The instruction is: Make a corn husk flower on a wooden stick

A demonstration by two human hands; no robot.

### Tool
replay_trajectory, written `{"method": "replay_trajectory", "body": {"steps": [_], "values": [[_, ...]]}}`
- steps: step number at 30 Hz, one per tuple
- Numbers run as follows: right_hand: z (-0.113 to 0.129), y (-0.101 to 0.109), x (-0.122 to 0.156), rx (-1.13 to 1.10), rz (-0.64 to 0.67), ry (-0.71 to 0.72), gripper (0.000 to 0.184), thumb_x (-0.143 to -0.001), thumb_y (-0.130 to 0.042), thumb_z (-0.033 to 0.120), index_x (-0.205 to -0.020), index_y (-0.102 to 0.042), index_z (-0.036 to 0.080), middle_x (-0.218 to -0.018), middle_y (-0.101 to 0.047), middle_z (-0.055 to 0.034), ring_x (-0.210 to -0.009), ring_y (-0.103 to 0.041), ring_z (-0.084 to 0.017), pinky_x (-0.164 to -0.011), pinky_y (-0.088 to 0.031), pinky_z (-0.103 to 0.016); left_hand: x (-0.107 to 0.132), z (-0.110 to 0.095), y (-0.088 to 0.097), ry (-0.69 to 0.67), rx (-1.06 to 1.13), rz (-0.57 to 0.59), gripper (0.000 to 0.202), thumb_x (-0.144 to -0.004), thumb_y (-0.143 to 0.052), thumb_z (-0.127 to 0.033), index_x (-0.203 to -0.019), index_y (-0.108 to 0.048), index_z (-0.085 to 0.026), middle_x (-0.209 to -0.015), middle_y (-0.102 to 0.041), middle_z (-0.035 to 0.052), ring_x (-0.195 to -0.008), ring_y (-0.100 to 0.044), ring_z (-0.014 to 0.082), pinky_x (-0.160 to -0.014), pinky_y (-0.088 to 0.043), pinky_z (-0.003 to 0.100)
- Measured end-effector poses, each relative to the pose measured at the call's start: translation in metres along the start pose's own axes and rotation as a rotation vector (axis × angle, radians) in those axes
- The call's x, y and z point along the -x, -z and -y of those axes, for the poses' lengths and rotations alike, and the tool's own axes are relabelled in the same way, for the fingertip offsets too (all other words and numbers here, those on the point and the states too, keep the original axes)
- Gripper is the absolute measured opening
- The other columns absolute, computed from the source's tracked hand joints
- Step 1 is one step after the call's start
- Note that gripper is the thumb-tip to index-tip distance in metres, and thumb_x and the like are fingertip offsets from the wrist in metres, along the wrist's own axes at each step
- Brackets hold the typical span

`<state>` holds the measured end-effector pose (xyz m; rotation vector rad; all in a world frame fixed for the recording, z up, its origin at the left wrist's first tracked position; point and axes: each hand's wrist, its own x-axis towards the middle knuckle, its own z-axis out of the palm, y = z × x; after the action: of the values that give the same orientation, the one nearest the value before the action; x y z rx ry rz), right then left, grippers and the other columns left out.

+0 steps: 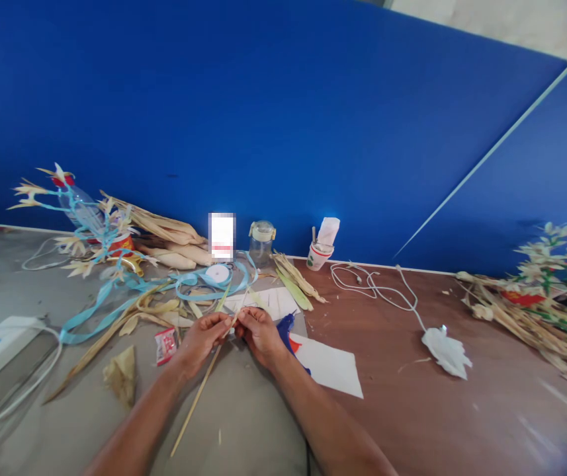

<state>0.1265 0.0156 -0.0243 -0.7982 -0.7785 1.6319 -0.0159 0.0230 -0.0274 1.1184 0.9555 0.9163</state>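
Note:
My left hand [208, 336] and my right hand [262, 334] meet over the table, both closed in a pinch. Between their fingertips is the upper end of a thin straw-coloured stick [198, 395], which slants down to the lower left. A small pale piece shows at the pinch, too small to make out. Left of my left hand lies a red candy wrapper [166, 346]. Beside my right wrist are a blue tool with an orange part [287, 328], perhaps a glue gun, and a white paper [331, 365]. Dried corn husks [151, 307] lie beyond my left hand.
Light-blue ribbon [97, 314] loops across the left side near a bottle with husk flowers [82, 208]. At the back stand a lidded jar [262, 244] and a paper cup [319, 258]. A white cable [387, 291] lies right; a power strip [2, 350] is at left.

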Motion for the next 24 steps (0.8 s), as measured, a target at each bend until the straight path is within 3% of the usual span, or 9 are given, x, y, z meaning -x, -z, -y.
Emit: {"method": "replay_trajectory", "body": {"steps": [13,20,24], "values": [[-0.0030,-0.0010,0.0017,0.240,-0.102,0.082,0.026,-0.063,-0.073,0.036,-0.062,-0.053,0.019,-0.048,-0.048,0.0072,-0.046,-0.037,-0.007,-0.049,-0.026,-0.022,0.0006,-0.0043,-0.0048,-0.053,-0.065,-0.034,0.034,-0.072,-0.067,-0.046,-0.062,-0.058,-0.015,-0.050,-0.038,-0.0060,-0.049,-0.028,0.0072,-0.048,-0.020,0.023],[-0.0041,-0.0023,0.0032,0.402,-0.102,0.070,0.021,-0.062,-0.071,0.032,-0.059,-0.056,0.017,-0.048,-0.046,0.0069,-0.046,-0.035,-0.007,-0.048,-0.026,-0.022,0.0000,-0.0041,-0.0008,-0.031,0.057,-0.070,0.032,-0.068,-0.072,-0.044,-0.069,-0.059,-0.015,-0.059,-0.047,-0.0046,-0.052,-0.035,0.0068,-0.049,-0.025,0.020],[-0.0050,-0.0025,0.0037,0.385,-0.095,0.047,0.019,-0.063,-0.069,0.030,-0.058,-0.057,0.017,-0.045,-0.046,0.0070,-0.044,-0.034,-0.006,-0.046,-0.024,-0.021,0.0015,-0.0068,-0.0008,0.012,0.100,-0.058,0.032,-0.066,-0.074,-0.043,-0.068,-0.059,-0.015,-0.059,-0.048,-0.0047,-0.051,-0.037,0.0067,-0.049,-0.028,0.020]]}}
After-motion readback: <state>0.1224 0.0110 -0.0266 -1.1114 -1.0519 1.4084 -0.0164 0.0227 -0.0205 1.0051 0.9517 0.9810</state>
